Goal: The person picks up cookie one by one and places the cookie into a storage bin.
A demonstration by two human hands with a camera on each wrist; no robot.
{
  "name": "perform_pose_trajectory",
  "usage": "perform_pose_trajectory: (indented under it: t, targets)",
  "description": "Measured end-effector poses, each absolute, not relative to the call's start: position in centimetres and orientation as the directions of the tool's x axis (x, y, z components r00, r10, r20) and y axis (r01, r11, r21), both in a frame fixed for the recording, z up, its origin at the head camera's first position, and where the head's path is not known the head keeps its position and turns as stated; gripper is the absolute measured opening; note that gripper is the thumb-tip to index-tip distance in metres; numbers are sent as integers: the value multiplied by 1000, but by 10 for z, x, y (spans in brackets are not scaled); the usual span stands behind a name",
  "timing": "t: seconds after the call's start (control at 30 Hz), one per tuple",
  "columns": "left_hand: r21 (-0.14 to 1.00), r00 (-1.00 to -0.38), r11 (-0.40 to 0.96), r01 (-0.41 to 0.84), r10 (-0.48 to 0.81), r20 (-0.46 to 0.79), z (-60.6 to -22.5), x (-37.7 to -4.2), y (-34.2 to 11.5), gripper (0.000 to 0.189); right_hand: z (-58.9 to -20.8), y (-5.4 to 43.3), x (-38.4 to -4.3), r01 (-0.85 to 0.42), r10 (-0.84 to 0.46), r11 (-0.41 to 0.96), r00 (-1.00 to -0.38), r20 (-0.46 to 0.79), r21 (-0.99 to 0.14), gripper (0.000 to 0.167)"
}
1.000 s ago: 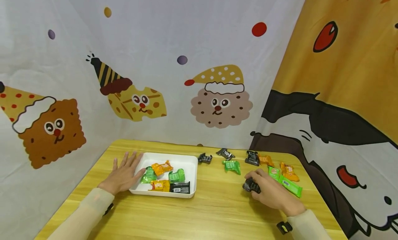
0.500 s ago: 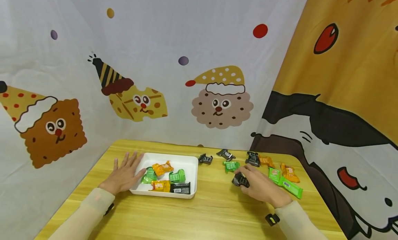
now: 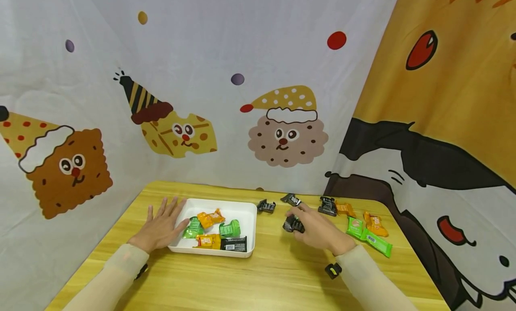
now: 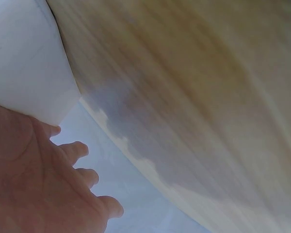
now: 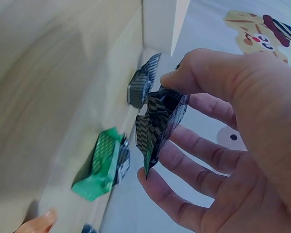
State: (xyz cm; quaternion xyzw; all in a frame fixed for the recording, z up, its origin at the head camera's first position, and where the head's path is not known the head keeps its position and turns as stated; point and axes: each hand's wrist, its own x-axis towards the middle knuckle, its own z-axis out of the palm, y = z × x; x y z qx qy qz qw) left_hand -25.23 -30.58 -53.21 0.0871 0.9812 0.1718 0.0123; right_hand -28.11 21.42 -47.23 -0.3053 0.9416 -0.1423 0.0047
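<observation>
My right hand [image 3: 320, 230] pinches a black wrapped candy [image 3: 293, 223] between thumb and fingers, over the right half of the table. Its crimped, checked wrapper shows plainly in the right wrist view. Below it lies a green wrapped candy [image 5: 102, 162], hidden behind the hand in the head view. My left hand [image 3: 157, 226] has its fingers spread along the left side of a white tray [image 3: 213, 252]. Inside the tray are green candies [image 3: 230, 229], orange candies [image 3: 210, 218] and a black candy [image 3: 234, 244].
Black candies [image 3: 266, 206] lie along the back of the wooden table [image 3: 225, 282]. Further right are another black candy [image 3: 327, 206], orange candies [image 3: 376, 224] and a long green packet [image 3: 376, 242]. A printed cloth [image 3: 225, 136] hangs behind the table.
My right hand has moved left across the table with the black candy, towards the tray, passing in front of the green candy. The left hand and tray have stayed put.
</observation>
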Motion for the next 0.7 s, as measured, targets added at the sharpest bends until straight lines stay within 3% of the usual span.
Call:
perform_pose_trajectory:
  t: [0.7]
  targets:
    - [334, -984, 928, 167, 177, 2, -532, -253, -305, 84, -459, 146, -306, -610, -627, 722, -776, 64, -327, 52]
